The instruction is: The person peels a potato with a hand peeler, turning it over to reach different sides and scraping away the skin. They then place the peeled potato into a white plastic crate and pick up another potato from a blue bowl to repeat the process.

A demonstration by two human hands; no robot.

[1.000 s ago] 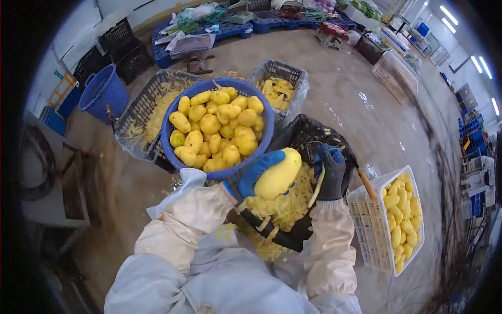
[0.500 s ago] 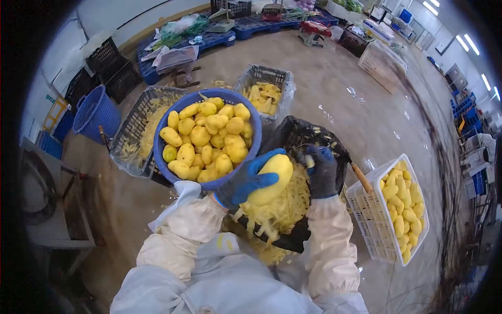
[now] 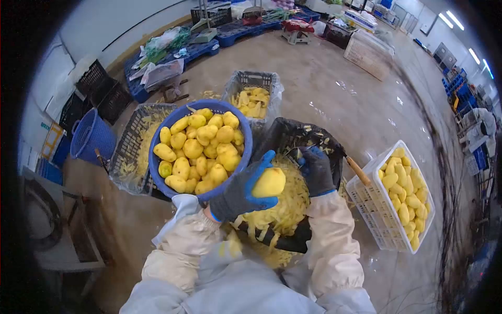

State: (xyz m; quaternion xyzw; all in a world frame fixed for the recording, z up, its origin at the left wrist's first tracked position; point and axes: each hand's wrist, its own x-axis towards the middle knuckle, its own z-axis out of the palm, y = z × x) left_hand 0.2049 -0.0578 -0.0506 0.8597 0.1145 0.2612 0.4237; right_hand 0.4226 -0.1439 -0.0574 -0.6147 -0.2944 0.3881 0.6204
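My left hand (image 3: pixel 241 194), in a grey and blue glove, is closed around a yellow potato (image 3: pixel 270 182), whose end points up and right. The potato is above a heap of pale peelings (image 3: pixel 287 209) in a black-lined crate (image 3: pixel 272 137). My right hand (image 3: pixel 317 170), in the same kind of glove, is closed on a small peeler (image 3: pixel 298 158), mostly hidden by the fingers. It stays apart from the potato, over the crate's right side. Just left of my left hand stands a round blue basket (image 3: pixel 155 152) heaped with yellow potatoes (image 3: pixel 193 148).
On the right, a white crate (image 3: pixel 366 201) holds peeled potatoes (image 3: pixel 405 193); a wooden handle (image 3: pixel 357 171) sticks out beside it. Lined crates with peelings (image 3: pixel 141 138) and yellow pieces (image 3: pixel 251 102) stand behind. An empty-looking blue basket (image 3: pixel 93 137) is far left.
The potato in my left hand has turned and shows a shorter, rounder side. My right hand has shifted slightly left, and the whole view has swung a little.
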